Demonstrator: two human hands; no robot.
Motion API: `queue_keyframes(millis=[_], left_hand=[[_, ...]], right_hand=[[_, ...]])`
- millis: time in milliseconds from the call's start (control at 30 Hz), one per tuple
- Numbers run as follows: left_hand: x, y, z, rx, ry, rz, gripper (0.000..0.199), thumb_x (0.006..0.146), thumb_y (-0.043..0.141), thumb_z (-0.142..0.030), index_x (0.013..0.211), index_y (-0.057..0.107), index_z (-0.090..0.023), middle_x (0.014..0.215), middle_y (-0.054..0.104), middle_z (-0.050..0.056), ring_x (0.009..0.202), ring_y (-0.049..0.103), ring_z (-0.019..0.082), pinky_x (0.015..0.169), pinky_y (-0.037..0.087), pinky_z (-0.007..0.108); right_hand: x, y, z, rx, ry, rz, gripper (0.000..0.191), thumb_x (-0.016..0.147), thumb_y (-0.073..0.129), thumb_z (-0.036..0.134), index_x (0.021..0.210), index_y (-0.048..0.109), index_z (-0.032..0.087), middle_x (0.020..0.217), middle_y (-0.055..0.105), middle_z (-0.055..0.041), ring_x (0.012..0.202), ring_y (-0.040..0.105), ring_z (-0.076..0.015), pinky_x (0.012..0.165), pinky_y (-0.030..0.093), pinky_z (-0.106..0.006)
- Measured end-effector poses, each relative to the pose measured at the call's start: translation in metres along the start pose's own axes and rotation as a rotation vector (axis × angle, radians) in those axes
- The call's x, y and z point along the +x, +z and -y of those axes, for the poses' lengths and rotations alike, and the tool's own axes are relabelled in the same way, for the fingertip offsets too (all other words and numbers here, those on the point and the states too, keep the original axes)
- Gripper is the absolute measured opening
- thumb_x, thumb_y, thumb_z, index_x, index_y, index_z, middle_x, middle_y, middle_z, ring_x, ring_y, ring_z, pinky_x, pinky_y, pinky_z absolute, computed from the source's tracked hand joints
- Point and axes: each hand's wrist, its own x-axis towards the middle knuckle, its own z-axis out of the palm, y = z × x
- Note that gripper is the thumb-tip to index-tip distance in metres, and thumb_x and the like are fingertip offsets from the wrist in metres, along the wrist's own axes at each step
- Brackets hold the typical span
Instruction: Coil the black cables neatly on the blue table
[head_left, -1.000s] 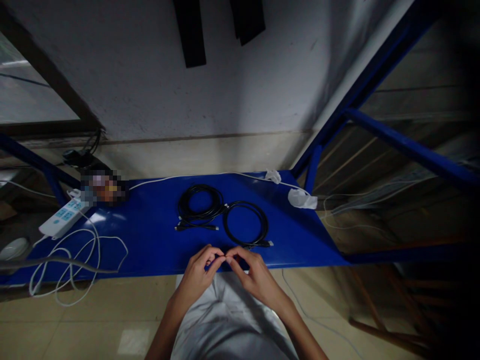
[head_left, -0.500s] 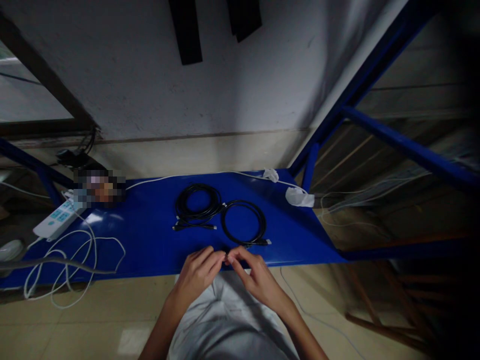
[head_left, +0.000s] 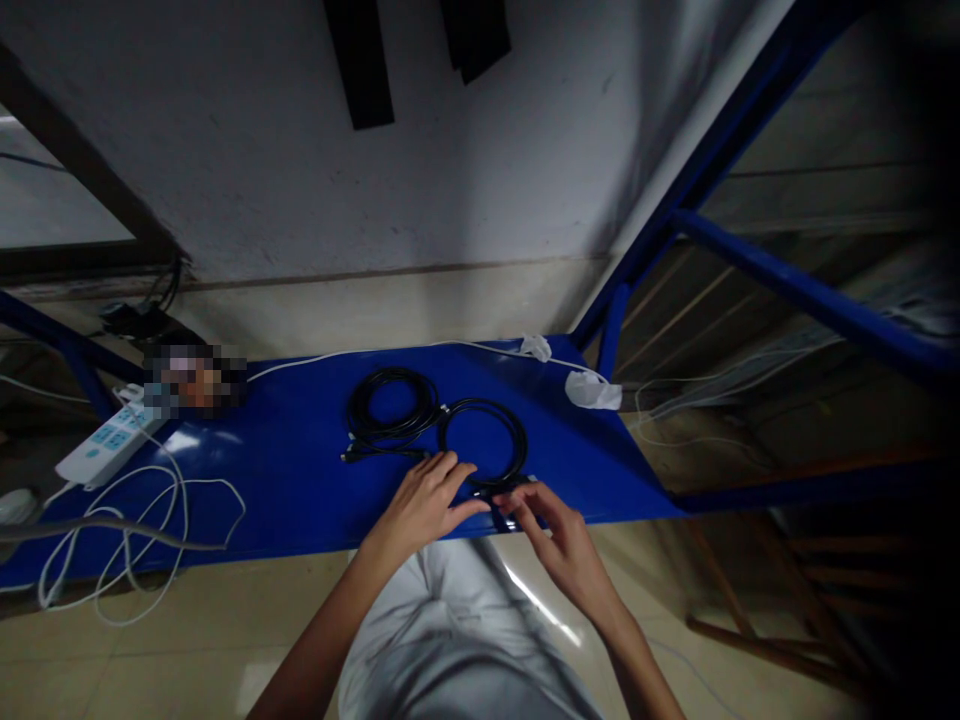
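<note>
Two coils of black cable lie side by side on the blue table [head_left: 285, 495]. The larger coil [head_left: 355, 418] is on the left, and the single thinner black cable coil [head_left: 523, 437] is on the right. My left hand [head_left: 427, 500] is open at the table's front edge, thumb and fingers apart, pointing toward the right coil's near side. My right hand [head_left: 559, 530] is closed in a pinch at that coil's near end, over its plugs. What lies between its fingertips is too small and dark to make out.
A white power strip [head_left: 105, 445] and a tangle of white cord [head_left: 176, 490] lie at the left. A white cable runs along the back edge to white crumpled wrapping [head_left: 592, 390]. Blue frame bars [head_left: 787, 275] rise at the right, with a wooden chair [head_left: 757, 640] below.
My hands, earlier together at the front edge with fingertips meeting, have separated. Both moved forward toward the right coil, and the left hand's fingers have spread. The view shifted slightly.
</note>
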Motion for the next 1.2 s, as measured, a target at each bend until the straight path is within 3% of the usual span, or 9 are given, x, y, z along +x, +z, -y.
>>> queue_keyframes(millis=[67,133,267,400,533,633,800,933,1200], left_hand=[[0.014,0.011,-0.001,0.016,0.019,0.018,0.058,0.095,0.079,-0.061,0.133,0.067,-0.018,0.13,0.069,0.015,0.122,0.068,0.034,0.108,0.054,0.048],[0.023,0.02,-0.002,0.03,0.035,0.024,0.048,0.095,0.081,-0.055,0.123,0.07,-0.018,0.13,0.069,0.014,0.124,0.067,0.035,0.112,0.051,0.05],[0.023,0.031,-0.002,0.019,0.044,0.005,0.025,0.102,0.076,-0.041,0.112,0.072,-0.019,0.121,0.071,0.012,0.12,0.069,0.031,0.115,0.049,0.05],[0.017,0.03,0.001,-0.016,0.05,0.016,0.02,0.104,0.073,-0.037,0.116,0.073,-0.021,0.114,0.071,0.008,0.112,0.07,0.027,0.112,0.052,0.045],[0.011,0.024,0.004,-0.021,0.051,0.019,0.024,0.107,0.069,-0.036,0.128,0.072,-0.024,0.116,0.072,0.006,0.112,0.07,0.025,0.111,0.054,0.044],[0.008,0.021,0.008,-0.026,0.045,-0.026,0.027,0.106,0.07,-0.036,0.131,0.069,-0.024,0.119,0.072,0.007,0.115,0.07,0.026,0.111,0.053,0.045],[0.005,0.02,0.012,-0.036,0.032,-0.072,0.012,0.108,0.067,-0.034,0.111,0.068,-0.022,0.108,0.073,0.006,0.104,0.07,0.025,0.101,0.054,0.043],[0.004,0.019,0.012,-0.059,0.035,-0.08,0.011,0.108,0.067,-0.033,0.109,0.067,-0.022,0.106,0.074,0.005,0.102,0.07,0.024,0.099,0.054,0.041],[0.006,0.005,0.018,-0.074,-0.013,-0.031,0.006,0.108,0.068,-0.029,0.106,0.066,-0.023,0.106,0.075,0.003,0.101,0.07,0.023,0.097,0.053,0.039]], right_hand=[[-0.002,-0.005,-0.01,-0.016,0.02,-0.054,0.029,0.113,0.057,0.048,0.107,0.069,0.023,0.11,0.082,-0.0101,0.103,0.079,-0.027,0.088,0.061,-0.036],[-0.004,-0.006,-0.019,-0.073,-0.004,-0.136,0.026,0.113,0.057,0.045,0.111,0.07,0.023,0.113,0.082,-0.0112,0.105,0.08,-0.0285,0.09,0.062,-0.038],[0.002,0.001,-0.036,-0.255,-0.214,-0.271,0.018,0.113,0.057,0.032,0.124,0.068,0.024,0.127,0.079,-0.014,0.117,0.076,-0.0306,0.103,0.059,-0.047],[0.02,0.01,-0.056,-0.35,-0.452,-0.163,0.021,0.112,0.055,0.017,0.129,0.065,0.024,0.129,0.076,-0.0142,0.121,0.073,-0.0296,0.103,0.061,-0.05],[0.028,0.013,-0.067,-0.406,-0.564,-0.125,0.028,0.109,0.056,0.01,0.131,0.067,0.024,0.126,0.075,-0.015,0.12,0.072,-0.0293,0.099,0.065,-0.049],[0.025,0.012,-0.069,-0.421,-0.59,-0.11,0.032,0.108,0.055,0.005,0.132,0.067,0.023,0.128,0.075,-0.0155,0.121,0.071,-0.0294,0.101,0.065,-0.05],[0.021,0.011,-0.068,-0.439,-0.595,-0.123,0.034,0.106,0.056,0.004,0.131,0.069,0.023,0.124,0.075,-0.0146,0.117,0.072,-0.0295,0.099,0.065,-0.048],[0.02,0.009,-0.068,-0.442,-0.59,-0.108,0.035,0.106,0.056,0.004,0.133,0.069,0.023,0.123,0.075,-0.014,0.118,0.071,-0.0287,0.099,0.065,-0.046],[0.015,-0.021,-0.087,-0.425,-0.506,-0.055,0.039,0.106,0.052,0.004,0.13,0.072,0.026,0.124,0.076,-0.0122,0.117,0.073,-0.0285,0.1,0.064,-0.046]])
